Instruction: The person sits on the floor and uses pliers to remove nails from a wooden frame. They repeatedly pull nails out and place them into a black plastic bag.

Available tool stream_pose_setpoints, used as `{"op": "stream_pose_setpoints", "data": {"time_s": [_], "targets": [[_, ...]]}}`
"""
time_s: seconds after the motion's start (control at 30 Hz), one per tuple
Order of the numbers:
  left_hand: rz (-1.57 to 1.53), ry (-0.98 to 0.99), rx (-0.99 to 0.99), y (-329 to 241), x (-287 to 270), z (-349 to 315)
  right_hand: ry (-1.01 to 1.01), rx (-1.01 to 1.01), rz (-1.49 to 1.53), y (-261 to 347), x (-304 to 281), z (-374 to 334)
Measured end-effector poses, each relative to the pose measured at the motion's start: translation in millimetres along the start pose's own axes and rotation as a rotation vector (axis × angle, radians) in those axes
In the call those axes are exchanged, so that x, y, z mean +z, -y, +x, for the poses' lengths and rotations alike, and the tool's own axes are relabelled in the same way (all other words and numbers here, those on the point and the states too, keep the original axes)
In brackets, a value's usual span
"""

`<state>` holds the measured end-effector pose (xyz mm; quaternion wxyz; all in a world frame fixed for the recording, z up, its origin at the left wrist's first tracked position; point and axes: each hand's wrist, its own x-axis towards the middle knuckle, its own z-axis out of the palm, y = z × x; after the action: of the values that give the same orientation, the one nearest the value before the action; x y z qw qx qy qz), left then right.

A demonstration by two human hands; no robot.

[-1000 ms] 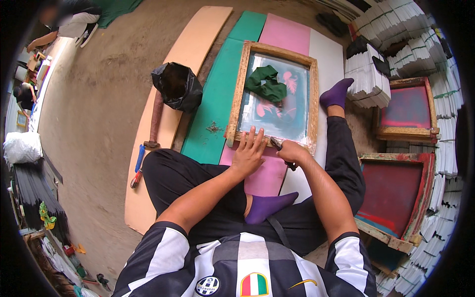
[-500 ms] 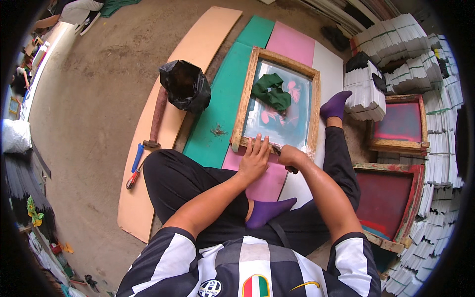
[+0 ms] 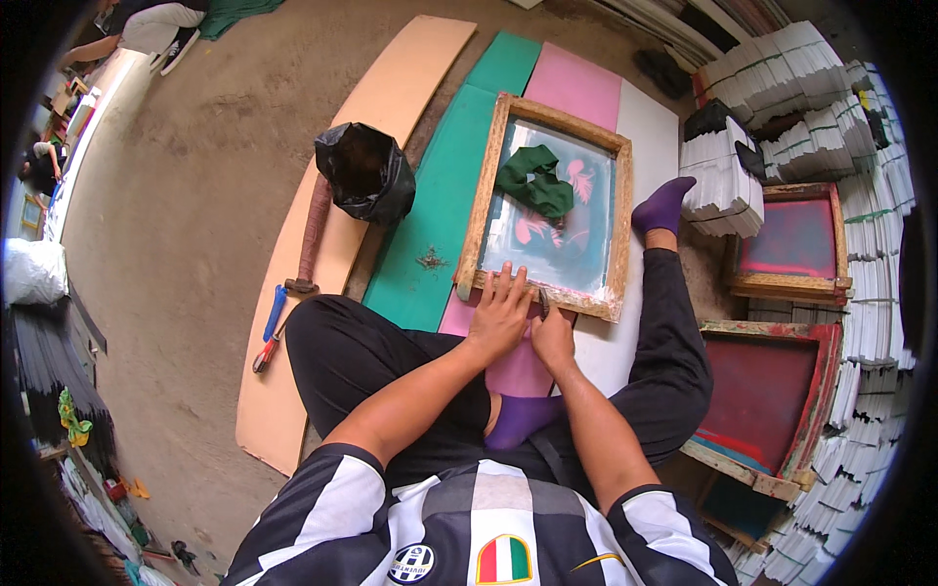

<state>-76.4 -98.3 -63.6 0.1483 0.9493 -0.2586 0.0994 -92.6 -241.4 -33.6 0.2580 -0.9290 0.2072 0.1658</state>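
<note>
A wooden-framed printing screen [image 3: 624, 225] lies on coloured boards in front of me, its mesh blue-grey with pink leaf-like shapes. On the mesh rests a crumpled dark green cloth [image 3: 536, 182]. My left hand [image 3: 499, 314] lies flat on the near rail, fingers stretched forward over the wood. Close beside it, my right hand [image 3: 553, 340] is closed around a small dark hand tool [image 3: 544, 300]. Its tip meets the near rail; the grip is hidden in my fist, and I cannot tell the tool's exact kind.
A black plastic bag [image 3: 365, 174] stands open on the peach board [image 3: 264, 410], beside a hammer [image 3: 314, 230] and a blue-and-red-handled tool [image 3: 271, 327]. To the right are two more screens [image 3: 788, 192] [image 3: 757, 391] and bundled white paper stacks [image 3: 721, 181]. Another person [image 3: 161, 24] sits far left.
My right hand has moved left along the near rail, closer to my left hand, and its wrist has turned so the tool points forward. My left hand stays nearly in place.
</note>
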Motion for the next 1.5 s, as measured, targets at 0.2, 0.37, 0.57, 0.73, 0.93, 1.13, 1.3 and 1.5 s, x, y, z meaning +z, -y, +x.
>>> {"op": "stream_pose_setpoints", "data": {"time_s": [0.2,0.37,0.57,0.73,0.93,1.13,1.3,1.5], "targets": [[-0.058,-0.13,0.03,15.1,-20.6,11.9,0.004,-0.086,0.126,-11.5,4.8,-8.9],[-0.078,-0.085,0.173,39.4,-39.8,13.0,0.095,-0.237,0.112,8.1,1.5,-29.9],[0.027,-0.119,0.262,80.0,-65.0,3.0,0.158,-0.427,0.13,24.9,6.8,-29.9],[0.05,-0.048,0.276,102.3,-91.3,-0.8,0.463,-0.461,0.307,23.1,48.4,3.3],[0.064,0.093,-0.173,134.8,-83.4,-13.4,0.823,-0.049,0.778,44.3,38.3,-21.2],[0.128,0.348,-0.513,143.7,-73.6,-9.0,0.834,0.099,0.909,18.0,4.6,-32.8],[0.02,0.308,-0.553,131.5,-67.1,-2.8,0.654,0.234,0.978,-9.0,19.6,-18.7],[-0.126,0.241,-0.504,110.8,-60.1,-1.0,0.532,0.199,0.905,-12.0,27.1,-11.5]]}}
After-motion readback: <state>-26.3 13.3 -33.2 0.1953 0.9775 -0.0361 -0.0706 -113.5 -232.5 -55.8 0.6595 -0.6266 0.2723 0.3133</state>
